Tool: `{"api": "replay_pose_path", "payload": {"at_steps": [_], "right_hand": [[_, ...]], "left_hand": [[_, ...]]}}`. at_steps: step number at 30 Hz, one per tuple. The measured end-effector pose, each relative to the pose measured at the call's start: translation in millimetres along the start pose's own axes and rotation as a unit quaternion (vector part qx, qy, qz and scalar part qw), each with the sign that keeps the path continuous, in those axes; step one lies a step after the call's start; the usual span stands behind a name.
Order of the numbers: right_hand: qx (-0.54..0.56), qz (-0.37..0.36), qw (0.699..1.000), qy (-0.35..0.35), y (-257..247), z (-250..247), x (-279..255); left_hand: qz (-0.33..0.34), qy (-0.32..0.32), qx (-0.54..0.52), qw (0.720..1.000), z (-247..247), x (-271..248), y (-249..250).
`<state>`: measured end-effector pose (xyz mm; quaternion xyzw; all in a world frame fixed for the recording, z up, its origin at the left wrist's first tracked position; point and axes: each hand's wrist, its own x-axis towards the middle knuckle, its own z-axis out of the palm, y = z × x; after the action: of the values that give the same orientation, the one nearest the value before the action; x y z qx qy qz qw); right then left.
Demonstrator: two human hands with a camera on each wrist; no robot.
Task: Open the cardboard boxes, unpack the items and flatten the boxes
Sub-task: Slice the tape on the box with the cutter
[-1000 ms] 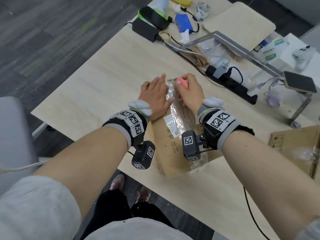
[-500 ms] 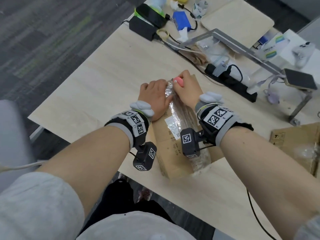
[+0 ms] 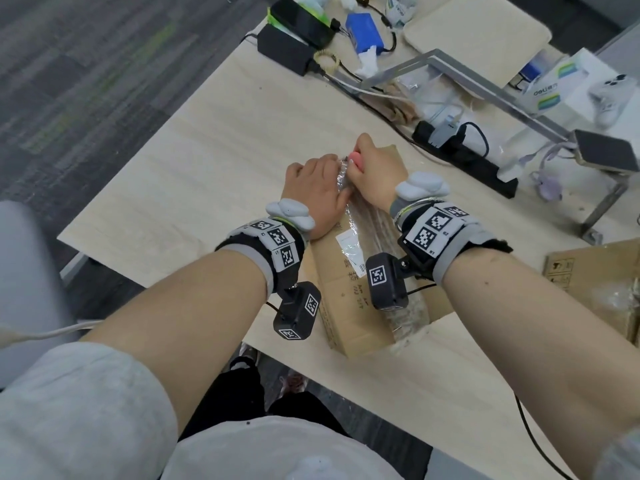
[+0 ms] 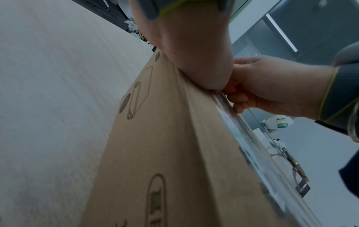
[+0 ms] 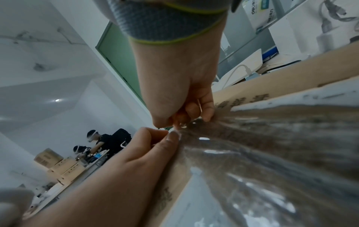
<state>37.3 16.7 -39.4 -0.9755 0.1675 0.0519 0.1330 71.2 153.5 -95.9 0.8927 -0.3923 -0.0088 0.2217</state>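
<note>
A long cardboard box (image 3: 349, 306) lies on the wooden table (image 3: 207, 150), its top seam sealed with clear tape (image 3: 349, 216). My left hand (image 3: 311, 188) grips the box's far end, fingers curled over the edge and thumb on the tape (image 5: 272, 153). My right hand (image 3: 377, 178) holds a small pink cutter (image 3: 356, 160) in a fist against the tape's far end, right beside the left thumb (image 5: 172, 136). The left wrist view shows the box's printed side (image 4: 165, 153) and the right hand (image 4: 272, 89) at the seam. The blade tip is hidden.
Another cardboard box (image 3: 595, 271) lies at the right edge. Behind the box run a black power strip (image 3: 464, 150) with cables and a grey metal stand (image 3: 485, 84). A black adapter (image 3: 284, 53) and other clutter fill the far end. A grey chair (image 3: 27, 271) stands on the left.
The left fingers, first lying straight on the box top, have curled over its far end. Both hands shifted slightly toward that end, with the pink cutter against the tape.
</note>
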Motion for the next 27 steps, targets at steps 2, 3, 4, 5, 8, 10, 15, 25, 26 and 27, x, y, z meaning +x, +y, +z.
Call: {"api": "replay_pose_path", "payload": {"at_steps": [2,3,4,5,8,10,15,25,26,27], "right_hand": [[-0.012,0.002,1.000,-0.020,-2,-2,2],[-0.015,0.002,0.999,-0.028,-3,-3,3],[-0.019,0.004,0.999,-0.032,-4,-2,3],[-0.026,0.003,0.999,-0.029,-4,-2,3],[-0.041,0.003,0.999,-0.028,-4,-3,1],[-0.041,0.007,0.998,-0.042,-6,-5,0],[-0.079,0.008,0.996,-0.034,-10,-4,-3],[0.021,0.029,0.998,-0.054,-15,-8,-20],[0.044,0.035,0.997,-0.056,-15,-6,-22],[0.057,0.040,0.996,-0.057,-13,-5,-24]], "left_hand": [[0.000,0.006,-0.003,1.000,1,0,0],[0.001,0.008,-0.004,1.000,0,0,0],[0.002,0.008,-0.005,1.000,0,0,0],[0.003,0.007,-0.005,1.000,0,0,-1],[0.002,0.006,-0.005,1.000,0,-1,0],[0.000,0.002,-0.005,1.000,-1,0,1],[0.006,0.011,-0.012,1.000,0,0,1],[0.003,-0.003,-0.006,1.000,1,1,-1],[0.002,-0.006,-0.007,1.000,-1,1,-1],[0.003,-0.007,-0.008,1.000,-1,1,0]]}}
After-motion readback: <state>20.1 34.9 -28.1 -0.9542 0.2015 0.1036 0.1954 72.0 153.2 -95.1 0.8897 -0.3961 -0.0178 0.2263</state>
